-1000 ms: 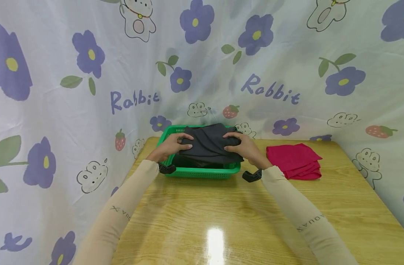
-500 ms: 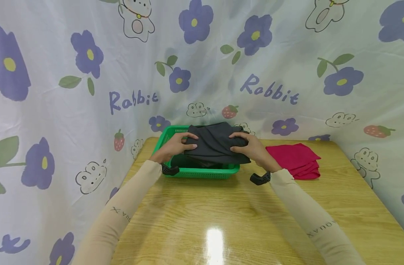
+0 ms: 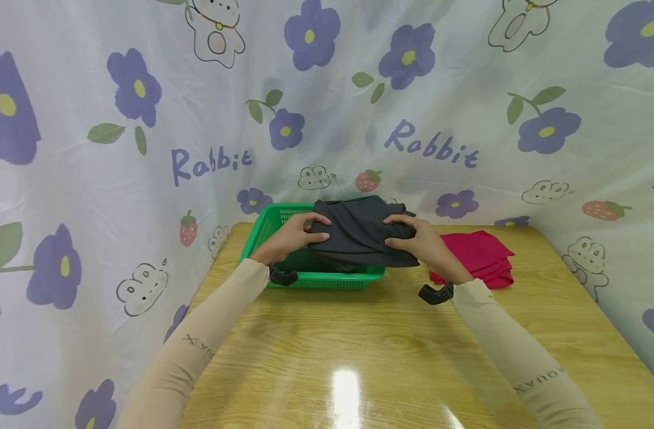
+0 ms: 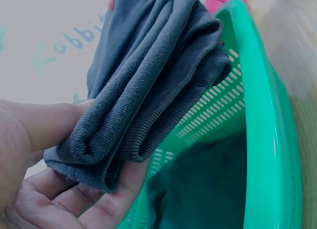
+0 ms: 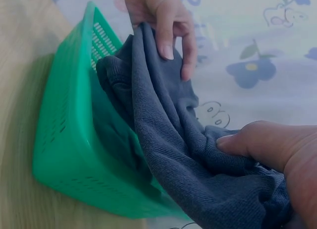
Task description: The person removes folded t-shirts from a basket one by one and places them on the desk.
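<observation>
A folded dark grey garment (image 3: 361,229) with ribbed edges is held between both hands over the green plastic basket (image 3: 327,280). My left hand (image 3: 291,235) grips its left end, thumb on one side and fingers beneath in the left wrist view, where the layered ribbing (image 4: 133,85) shows close up. At the other end my right hand (image 3: 423,241) pinches the cloth, its thumb (image 5: 247,142) pressing on the folds. The garment's right end reaches past the basket's right rim. Inside the basket lies more dark cloth (image 4: 203,184), partly hidden under the garment.
A folded red cloth (image 3: 479,256) lies on the wooden table (image 3: 316,339) to the right, partly behind the right forearm. A patterned curtain (image 3: 327,119) hangs close behind the basket and along the left side.
Both hands have carried the grey garment to the right and slightly up, so more of the basket's left inside shows. The right forearm now overlaps the red cloth more.
</observation>
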Demonstrator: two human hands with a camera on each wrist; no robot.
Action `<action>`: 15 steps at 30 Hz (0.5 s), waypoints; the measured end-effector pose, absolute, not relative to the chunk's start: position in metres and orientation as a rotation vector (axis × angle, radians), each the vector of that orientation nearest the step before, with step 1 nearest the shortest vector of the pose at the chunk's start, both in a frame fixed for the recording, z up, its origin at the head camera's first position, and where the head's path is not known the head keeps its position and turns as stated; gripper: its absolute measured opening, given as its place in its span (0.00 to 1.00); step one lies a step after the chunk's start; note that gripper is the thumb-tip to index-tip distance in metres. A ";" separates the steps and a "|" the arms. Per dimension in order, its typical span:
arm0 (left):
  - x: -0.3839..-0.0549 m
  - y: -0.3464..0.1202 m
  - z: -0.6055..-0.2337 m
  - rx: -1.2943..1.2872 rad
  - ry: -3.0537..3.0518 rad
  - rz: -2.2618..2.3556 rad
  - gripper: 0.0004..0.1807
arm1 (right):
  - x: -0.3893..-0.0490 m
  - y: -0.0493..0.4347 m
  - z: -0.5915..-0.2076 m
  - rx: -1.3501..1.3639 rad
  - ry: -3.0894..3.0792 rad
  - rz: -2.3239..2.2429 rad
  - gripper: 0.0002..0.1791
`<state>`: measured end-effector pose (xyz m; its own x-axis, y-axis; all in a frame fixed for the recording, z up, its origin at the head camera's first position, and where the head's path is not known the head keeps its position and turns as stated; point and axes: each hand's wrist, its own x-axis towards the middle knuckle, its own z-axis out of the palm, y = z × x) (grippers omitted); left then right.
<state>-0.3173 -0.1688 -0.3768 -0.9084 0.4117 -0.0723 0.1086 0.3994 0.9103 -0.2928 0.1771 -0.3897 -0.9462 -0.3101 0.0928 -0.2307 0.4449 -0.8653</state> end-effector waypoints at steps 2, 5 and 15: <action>-0.317 -0.166 -0.377 0.455 2.364 1.520 0.20 | -0.291 0.181 -0.390 -0.482 2.595 -1.545 0.25; -0.316 -0.161 -0.376 0.464 2.360 1.522 0.20 | -0.289 0.186 -0.390 -0.466 2.594 -1.554 0.25; -0.314 -0.141 -0.376 0.525 2.334 1.531 0.20 | -0.280 0.207 -0.391 -0.421 2.580 -1.579 0.26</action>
